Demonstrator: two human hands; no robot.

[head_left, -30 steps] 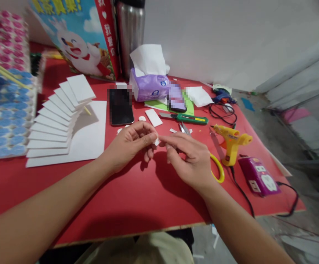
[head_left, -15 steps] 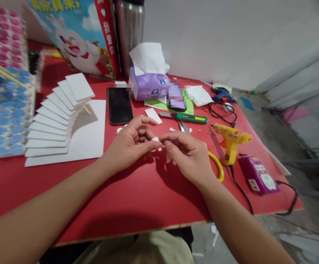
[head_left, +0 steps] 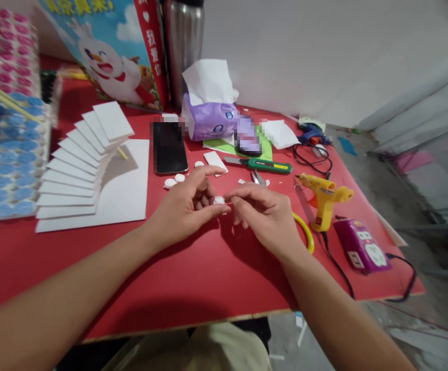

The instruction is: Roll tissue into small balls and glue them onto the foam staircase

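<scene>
Above the red worktop (head_left: 193,278), the left hand (head_left: 187,208) and right hand (head_left: 264,216) pinch 1 small white disc (head_left: 219,200) between closed fingertips, and so slight a grip could let it slip among the spare discs (head_left: 174,180).

A makeshift craft workshop is spreading across a red tabletop (head_left: 193,278): a yellow glue gun (head_left: 324,198) is standing at centre right beside a purple power strip (head_left: 361,247), a green utility knife (head_left: 264,165) is lying mid-frame, and stepped white card pieces (head_left: 80,159) are fanning out at left.
</scene>
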